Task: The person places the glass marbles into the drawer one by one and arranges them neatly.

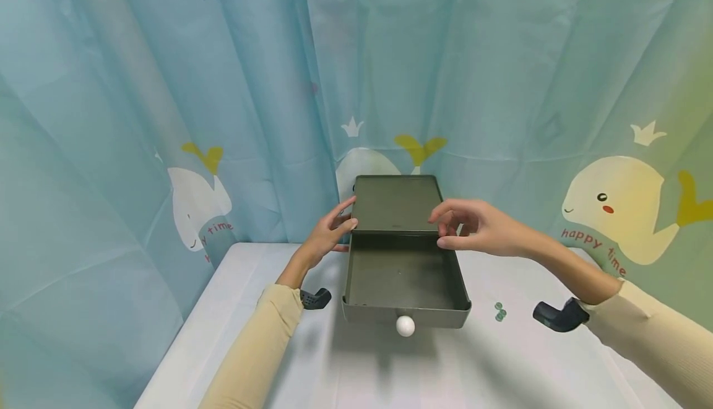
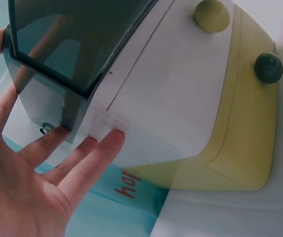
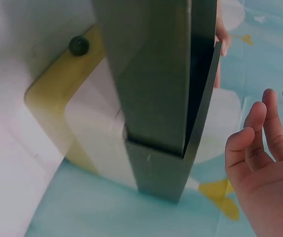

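Observation:
A small stacked drawer unit stands on the table, with a dark green top tier [image 1: 397, 202], a white tier [image 2: 173, 84] and a yellow tier [image 2: 245, 113]. Its dark green drawer [image 1: 406, 317] is pulled out toward me, with a white knob [image 1: 405, 326] on the front. My left hand [image 1: 323, 239] rests against the unit's left side, thumb near the top edge and fingers spread along the wall. Beside the right edge, my right hand [image 1: 481, 228] hovers with loosely bent fingers. In the right wrist view that hand holds nothing and is apart from the drawer.
Several small green round pieces [image 1: 500, 312] lie on the white table [image 1: 518, 365], right of the drawer. A blue curtain [image 1: 267, 87] printed with whales hangs close behind the unit. The white tier has a yellow knob [image 2: 211, 16]; the yellow tier has a green one.

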Demonstrator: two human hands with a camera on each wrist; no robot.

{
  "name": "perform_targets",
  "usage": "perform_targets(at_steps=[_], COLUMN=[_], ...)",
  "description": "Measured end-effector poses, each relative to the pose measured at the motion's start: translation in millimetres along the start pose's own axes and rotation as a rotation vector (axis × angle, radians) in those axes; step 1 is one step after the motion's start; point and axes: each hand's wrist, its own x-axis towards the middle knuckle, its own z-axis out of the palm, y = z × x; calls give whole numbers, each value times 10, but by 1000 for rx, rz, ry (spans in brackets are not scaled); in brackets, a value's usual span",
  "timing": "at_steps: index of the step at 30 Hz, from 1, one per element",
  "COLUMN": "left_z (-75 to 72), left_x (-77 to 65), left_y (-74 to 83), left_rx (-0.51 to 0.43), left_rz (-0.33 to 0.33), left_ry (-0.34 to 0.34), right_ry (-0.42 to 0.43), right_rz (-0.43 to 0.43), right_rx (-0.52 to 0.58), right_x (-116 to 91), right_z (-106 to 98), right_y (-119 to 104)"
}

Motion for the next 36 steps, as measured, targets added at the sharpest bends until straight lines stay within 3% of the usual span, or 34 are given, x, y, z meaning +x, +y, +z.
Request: perform_targets(at_steps=[20, 36], left_z=[0, -4], left_x=[-2, 7], left_y=[1, -6], left_rx=[-11, 1], left_rz=[16, 14], left_ry=[-11, -18], right_ry=[129, 187], right_rz=[56, 161], right_rx=[-2, -1], right_x=[-712, -1040], right_z=[-77, 43], right_y=[317, 594])
